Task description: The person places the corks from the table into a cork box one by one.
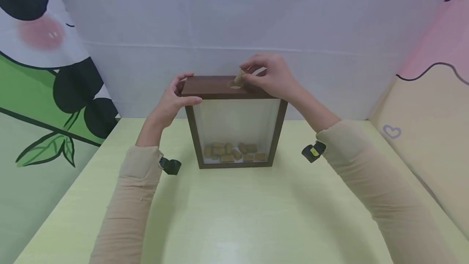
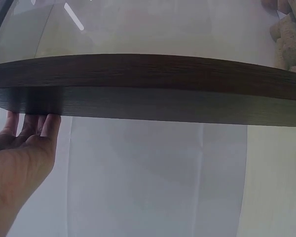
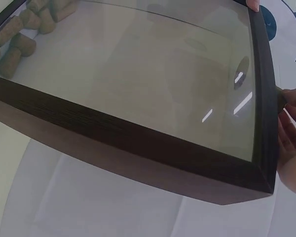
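While the dark wooden shadow box (image 1: 234,125) is standing upright near the back of the pale green table (image 1: 234,215), the person's left hand (image 1: 172,101) is gripping its top left corner, with the thumb lying along the front edge and the other fingers curling over the top and behind it. From the left wrist view that same left hand (image 2: 19,158) is showing at the lower left, its fingers (image 2: 37,126) reaching up against the underside of the brown frame, which is running as a dark band across the picture. At the other end of the lid, the right hand (image 1: 271,76) is pinching a cork (image 1: 239,77) between thumb and fingertips, and the cork is tilting with its lower end just at the round hole (image 1: 234,86) in the top of the box; whether it is touching the rim of the hole is too fine to tell. Behind the glass pane (image 1: 236,121), a loose heap of corks (image 1: 234,152) is lying on the bottom of the box. In the right wrist view the glass is filling most of the picture, the heap of corks is sitting at the upper left, and the right hand's fingers (image 3: 291,133) are showing at the right edge beside the frame. Both arms are wearing beige sleeves (image 1: 370,174), and a panda picture (image 1: 40,64) is covering the left wall
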